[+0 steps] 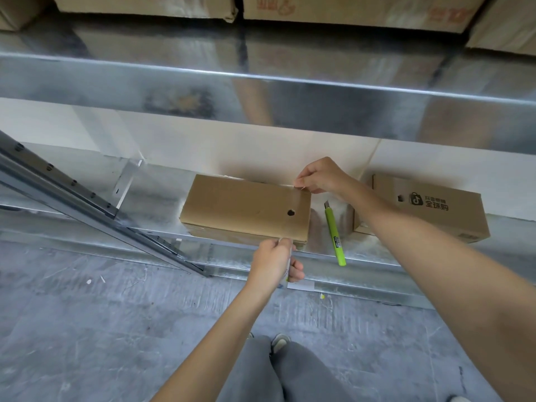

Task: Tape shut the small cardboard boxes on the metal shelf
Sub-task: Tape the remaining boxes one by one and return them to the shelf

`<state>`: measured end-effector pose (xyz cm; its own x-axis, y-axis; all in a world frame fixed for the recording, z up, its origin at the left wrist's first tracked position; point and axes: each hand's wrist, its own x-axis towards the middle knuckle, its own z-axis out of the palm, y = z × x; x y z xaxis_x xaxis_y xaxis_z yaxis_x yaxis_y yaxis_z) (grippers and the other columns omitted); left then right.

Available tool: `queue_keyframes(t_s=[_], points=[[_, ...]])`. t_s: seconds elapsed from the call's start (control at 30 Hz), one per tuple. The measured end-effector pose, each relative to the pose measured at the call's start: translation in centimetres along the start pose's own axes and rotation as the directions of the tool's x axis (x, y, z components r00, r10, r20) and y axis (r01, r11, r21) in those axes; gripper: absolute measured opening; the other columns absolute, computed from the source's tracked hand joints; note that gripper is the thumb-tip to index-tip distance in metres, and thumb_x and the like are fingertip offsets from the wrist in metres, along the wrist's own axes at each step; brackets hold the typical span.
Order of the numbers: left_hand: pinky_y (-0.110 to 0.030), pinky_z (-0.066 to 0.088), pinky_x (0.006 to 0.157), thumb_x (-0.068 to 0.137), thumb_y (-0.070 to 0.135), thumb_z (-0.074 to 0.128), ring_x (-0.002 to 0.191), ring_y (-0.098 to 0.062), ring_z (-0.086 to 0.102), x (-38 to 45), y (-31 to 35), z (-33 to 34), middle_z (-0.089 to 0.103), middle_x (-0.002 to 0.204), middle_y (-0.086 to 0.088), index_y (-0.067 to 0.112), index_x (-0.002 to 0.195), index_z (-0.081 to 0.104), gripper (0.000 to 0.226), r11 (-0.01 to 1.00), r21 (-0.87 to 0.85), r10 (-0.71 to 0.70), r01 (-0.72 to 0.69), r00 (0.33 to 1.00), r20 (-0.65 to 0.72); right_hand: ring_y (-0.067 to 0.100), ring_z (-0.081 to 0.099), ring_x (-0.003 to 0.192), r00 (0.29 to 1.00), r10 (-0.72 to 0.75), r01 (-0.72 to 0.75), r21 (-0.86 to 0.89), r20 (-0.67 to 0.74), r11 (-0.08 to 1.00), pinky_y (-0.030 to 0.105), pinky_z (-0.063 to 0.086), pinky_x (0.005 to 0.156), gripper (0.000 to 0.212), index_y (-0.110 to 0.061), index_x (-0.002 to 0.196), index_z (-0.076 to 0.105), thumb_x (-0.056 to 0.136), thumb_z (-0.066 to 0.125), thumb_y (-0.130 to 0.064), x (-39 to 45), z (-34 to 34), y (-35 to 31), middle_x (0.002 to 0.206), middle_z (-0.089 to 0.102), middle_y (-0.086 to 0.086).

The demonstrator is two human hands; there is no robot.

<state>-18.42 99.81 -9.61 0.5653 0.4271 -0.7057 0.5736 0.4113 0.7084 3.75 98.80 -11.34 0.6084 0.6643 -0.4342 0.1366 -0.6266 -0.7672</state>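
Plain cardboard box (246, 208) lay closed, contents hidden — right hand (320, 177) pinched clear tape at its far edge, left hand (275, 264) gripped the tape roll (288, 261) near.

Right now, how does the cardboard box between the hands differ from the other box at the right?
The box between the hands has a plain top with one round hole; the right box carries a black printed logo. The right hand pinches at the first box's far edge and the left hand works at its near edge; nobody touches the right box. Both are brown cardboard on the metal shelf.

On the shelf (87, 224), a cutter (335, 236) lies between two boxes (243, 210).
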Motion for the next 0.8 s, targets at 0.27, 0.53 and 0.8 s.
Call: queue_keyframes(t_s=[0.27, 0.53, 0.8], points=[[-0.015, 0.034, 0.040, 0.100, 0.020, 0.039, 0.037, -0.017, 0.056, 0.6, 0.0, -0.3, 0.059, 0.051, -0.006, 0.004, 0.093, 0.050, 0.021, 1.000, -0.002, -0.020, 0.020, 0.998, 0.056, 0.018, 0.065, 0.083, 0.996, 0.079, -0.082, 0.076, 0.051, 0.994, 0.028, 0.054, 0.086, 0.022, 0.002, 0.097, 0.070, 0.079, 0.077, -0.009, 0.6, 0.2, 0.6, 0.091, 0.069, 0.012], [-0.027, 0.049, 0.043, 0.097, 0.021, 0.052, 0.046, -0.030, 0.064, 0.7, -1.2, -0.2, 0.060, 0.101, -0.017, 0.037, 0.124, 0.027, 0.040, 0.985, -0.067, 0.163, -0.161, 0.987, 0.013, 0.015, 0.052, 0.066, 0.956, 0.283, -0.285, 0.460, 0.074, 0.841, 0.022, 0.044, 0.063, 0.027, -0.008, 0.070, 0.057, 0.089, 0.053, 0.009, 0.6, 2.4, 1.1, 0.073, 0.056, 0.004], [-0.027, 0.049, 0.045, 0.095, 0.019, 0.057, 0.062, -0.035, 0.068, 0.9, -1.3, -1.5, 0.065, 0.102, -0.014, 0.042, 0.138, 0.030, 0.057, 0.986, -0.069, 0.159, -0.153, 0.982, 0.101, 0.026, 0.059, 0.096, 0.921, 0.307, -0.196, 0.398, -0.237, 0.896, 0.034, 0.046, 0.086, 0.020, -0.005, 0.091, 0.070, 0.091, 0.050, -0.006, 0.2, 5.9, 1.5, 0.103, 0.067, 0.013]])
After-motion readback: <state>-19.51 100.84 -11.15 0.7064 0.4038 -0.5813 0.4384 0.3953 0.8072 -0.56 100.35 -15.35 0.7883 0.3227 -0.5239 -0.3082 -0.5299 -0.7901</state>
